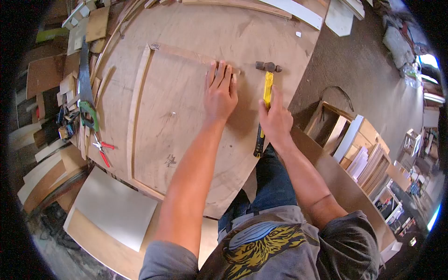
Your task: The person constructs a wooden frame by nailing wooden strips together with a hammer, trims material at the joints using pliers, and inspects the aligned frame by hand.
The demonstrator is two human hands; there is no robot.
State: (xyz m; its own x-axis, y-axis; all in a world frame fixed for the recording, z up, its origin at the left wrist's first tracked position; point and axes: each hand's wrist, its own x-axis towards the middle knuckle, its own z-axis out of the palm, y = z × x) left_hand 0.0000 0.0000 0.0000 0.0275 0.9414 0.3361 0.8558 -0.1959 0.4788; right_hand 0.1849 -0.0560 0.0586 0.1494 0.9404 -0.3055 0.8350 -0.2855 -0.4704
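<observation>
My right hand is closed round the handle of a ball-peen hammer with a yellow and black grip. Its dark metal head points away from me, just above the board. My left hand lies with fingers stretched out, the fingertips over the right end of a thin wooden strip. My left thumb is hidden. That strip meets a long wooden side strip at a corner, forming part of a frame on a large plywood board.
Left of the frame lie a handsaw with a green handle and red-handled pliers. Wood offcuts crowd the far left. A white panel sits below the board. At right, a wooden box stands near stacked wood pieces.
</observation>
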